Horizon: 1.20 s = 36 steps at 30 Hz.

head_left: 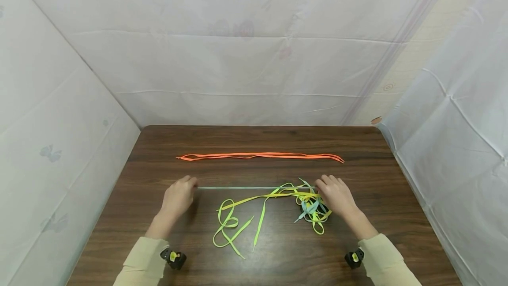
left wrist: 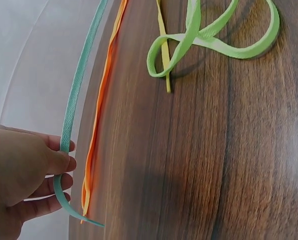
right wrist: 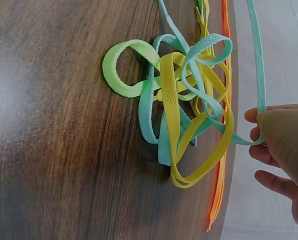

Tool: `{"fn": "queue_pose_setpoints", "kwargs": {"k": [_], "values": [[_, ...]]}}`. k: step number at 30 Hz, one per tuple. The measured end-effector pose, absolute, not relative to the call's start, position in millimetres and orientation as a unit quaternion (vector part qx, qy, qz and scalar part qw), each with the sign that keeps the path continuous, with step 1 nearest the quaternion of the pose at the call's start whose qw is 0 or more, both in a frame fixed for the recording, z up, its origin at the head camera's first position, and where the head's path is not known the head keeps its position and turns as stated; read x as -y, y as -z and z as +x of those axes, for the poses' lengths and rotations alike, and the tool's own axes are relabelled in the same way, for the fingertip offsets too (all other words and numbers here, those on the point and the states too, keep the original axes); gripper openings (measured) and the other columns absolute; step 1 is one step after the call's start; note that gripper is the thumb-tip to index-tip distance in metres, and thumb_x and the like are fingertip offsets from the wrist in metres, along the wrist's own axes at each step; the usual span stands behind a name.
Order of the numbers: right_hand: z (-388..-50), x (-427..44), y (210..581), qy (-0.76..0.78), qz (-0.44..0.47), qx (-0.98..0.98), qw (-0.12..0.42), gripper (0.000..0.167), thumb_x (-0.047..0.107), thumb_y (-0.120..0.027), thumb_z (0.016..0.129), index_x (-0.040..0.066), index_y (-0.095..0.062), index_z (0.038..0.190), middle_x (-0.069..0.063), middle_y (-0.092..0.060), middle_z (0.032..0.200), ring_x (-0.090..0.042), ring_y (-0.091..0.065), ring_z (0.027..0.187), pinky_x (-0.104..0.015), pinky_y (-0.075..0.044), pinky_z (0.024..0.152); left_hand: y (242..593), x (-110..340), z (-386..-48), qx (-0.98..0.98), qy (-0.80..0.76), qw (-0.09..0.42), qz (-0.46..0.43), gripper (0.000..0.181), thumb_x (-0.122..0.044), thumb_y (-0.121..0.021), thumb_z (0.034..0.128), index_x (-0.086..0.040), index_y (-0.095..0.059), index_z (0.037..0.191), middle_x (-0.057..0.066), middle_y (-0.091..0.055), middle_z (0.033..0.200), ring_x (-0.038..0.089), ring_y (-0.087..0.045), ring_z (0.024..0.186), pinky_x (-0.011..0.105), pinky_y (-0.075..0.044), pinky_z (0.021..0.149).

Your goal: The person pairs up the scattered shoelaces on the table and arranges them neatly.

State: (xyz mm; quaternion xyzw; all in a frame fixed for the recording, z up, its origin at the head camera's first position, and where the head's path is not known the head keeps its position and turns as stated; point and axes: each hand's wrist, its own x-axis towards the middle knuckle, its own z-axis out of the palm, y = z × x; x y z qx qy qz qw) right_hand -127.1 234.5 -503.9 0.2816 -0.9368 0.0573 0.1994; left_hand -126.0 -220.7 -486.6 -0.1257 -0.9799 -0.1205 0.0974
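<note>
A teal shoelace [head_left: 246,187] runs taut and level between both hands, above the table. My left hand [head_left: 178,197] pinches it between thumb and fingers; in the left wrist view, its short tail [left wrist: 81,216] hangs past the fingers. At the other end my right hand [head_left: 337,195] pinches the same lace [right wrist: 259,65], and from there it bends down into a tangle. That tangle mixes teal, a yellow shoelace [right wrist: 171,115] and a lime green shoelace [right wrist: 114,75] beside the right hand. Loose lime green loops [head_left: 226,224] lie between the hands.
Farther back, an orange shoelace [head_left: 254,155], folded into long strands, lies straight across the brown wooden table [head_left: 158,140]. White cloth sheets [head_left: 238,74] hang behind the table and at both sides. A black device [head_left: 173,258] is strapped at each wrist.
</note>
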Motion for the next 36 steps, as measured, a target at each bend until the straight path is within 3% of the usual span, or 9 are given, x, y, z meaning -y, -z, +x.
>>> {"fn": "queue_pose_setpoints", "kwargs": {"k": [7, 21, 36], "values": [[-127.0, -241.1, 505.1, -0.041, 0.281, 0.938, 0.201, 0.015, 0.007, -0.073, 0.074, 0.008, -0.06, 0.081, -0.003, -0.053, 0.074, -0.021, -0.051, 0.066, -0.034, -0.039, 0.053, 483.7, 230.2, -125.2, 0.979, 0.114, 0.115, -0.122, 0.011, 0.004, -0.068, 0.0762, -0.005, -0.064, 0.08, 0.008, -0.062, 0.079, 0.026, -0.061, 0.064, 0.036, -0.047, 0.049], [-128.1, -257.5, 500.4, -0.06, 0.265, 0.938, 0.216, 0.012, 0.005, -0.072, 0.075, 0.009, -0.062, 0.081, -0.003, -0.056, 0.076, -0.022, -0.053, 0.068, -0.035, -0.041, 0.054, 482.9, 250.0, -121.8, 0.985, 0.108, 0.098, -0.094, 0.009, 0.003, -0.067, 0.0774, -0.003, -0.066, 0.083, 0.009, -0.06, 0.08, 0.029, -0.061, 0.065, 0.038, -0.046, 0.048], [-129.1, -281.5, 499.7, -0.075, 0.243, 0.939, 0.233, 0.015, 0.003, -0.073, 0.071, 0.008, -0.062, 0.08, -0.003, -0.056, 0.073, -0.024, -0.054, 0.066, -0.035, -0.039, 0.051, 486.8, 267.4, -119.3, 0.986, 0.11, 0.097, -0.081, 0.01, 0.004, -0.064, 0.0794, -0.002, -0.066, 0.086, 0.012, -0.063, 0.084, 0.032, -0.063, 0.071, 0.042, -0.049, 0.055]]}}
